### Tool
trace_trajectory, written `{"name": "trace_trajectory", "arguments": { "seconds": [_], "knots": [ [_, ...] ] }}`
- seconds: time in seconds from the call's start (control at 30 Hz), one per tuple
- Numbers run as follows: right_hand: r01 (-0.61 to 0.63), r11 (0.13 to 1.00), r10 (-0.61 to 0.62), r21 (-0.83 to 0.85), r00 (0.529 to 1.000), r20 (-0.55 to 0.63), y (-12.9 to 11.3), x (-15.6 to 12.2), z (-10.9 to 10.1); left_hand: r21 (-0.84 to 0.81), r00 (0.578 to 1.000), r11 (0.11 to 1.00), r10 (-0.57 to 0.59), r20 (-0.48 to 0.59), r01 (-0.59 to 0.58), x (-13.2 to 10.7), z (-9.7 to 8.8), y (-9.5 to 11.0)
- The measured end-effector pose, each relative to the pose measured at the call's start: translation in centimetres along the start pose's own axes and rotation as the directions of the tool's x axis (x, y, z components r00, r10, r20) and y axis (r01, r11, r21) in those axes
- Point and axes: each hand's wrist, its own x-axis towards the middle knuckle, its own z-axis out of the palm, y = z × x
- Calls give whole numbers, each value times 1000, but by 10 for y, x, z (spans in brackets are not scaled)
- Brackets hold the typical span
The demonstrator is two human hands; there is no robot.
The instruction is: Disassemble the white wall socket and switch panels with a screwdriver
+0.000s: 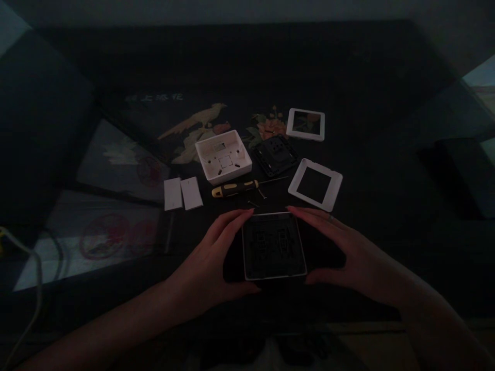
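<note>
My left hand [209, 260] and my right hand [359, 260] grip a wall switch [274, 247] from its two sides. Fingertips rest at its far corners and the thumbs at its near corners. It has a black inner plate with two mechanisms, inside a thin white rim. Just beyond it lie two small screws [263, 194] and a black-and-yellow screwdriver [235, 188], its shaft pointing right. An open white mounting box [223, 178] stands behind the screwdriver. To the box's right is a black socket plate [276, 154].
Two white rocker covers [172, 194] lie side by side at the left. On the right are two white cover frames [332, 190], one farther back. The dark glossy table [386, 180] shows a bird-and-flower picture and reflections. A pale cable [38, 278] hangs at far left.
</note>
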Motion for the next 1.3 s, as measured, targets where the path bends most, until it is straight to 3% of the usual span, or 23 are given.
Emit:
{"name": "trace_trajectory", "arguments": {
  "seconds": [1.3],
  "knots": [
    [42,998,-44,-48,998,-38,0,-1,4,-57,998,998,38,-42,-41,1,6,0]
  ]
}}
